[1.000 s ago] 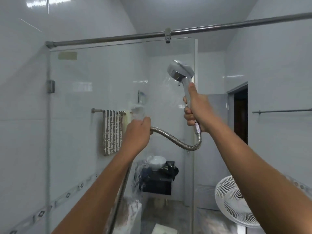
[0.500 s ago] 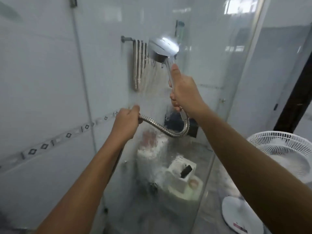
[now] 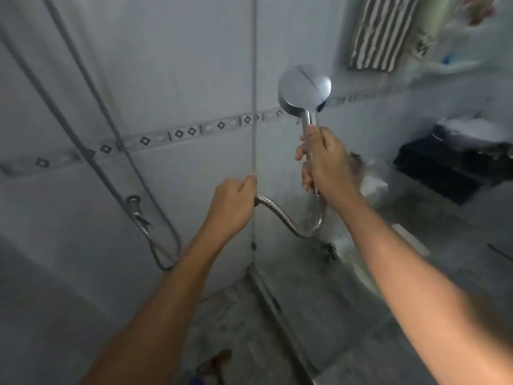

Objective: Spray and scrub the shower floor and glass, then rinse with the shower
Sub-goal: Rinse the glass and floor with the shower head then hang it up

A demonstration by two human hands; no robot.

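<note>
round chrome shower head (image 3: pixel 304 88) — right hand (image 3: pixel 324 165) clasps it, left hand (image 3: pixel 231 205) clasps ribbed hose (image 3: pixel 291 223)

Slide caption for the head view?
Right hand holds the shower head up; left hand grips the metal hose.

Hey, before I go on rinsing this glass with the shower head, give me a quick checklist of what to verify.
1. The right hand grips the handle of the shower head firmly: ok.
2. The left hand holds the hose: ok.
3. The hose between the hands hangs in a smooth loop with no kink: ok.
4. The spray face is turned away from the camera, toward the glass: ok.
5. Water is running: cannot tell, the frame is blurred.
6. The glass is free of suds: cannot tell.
</note>
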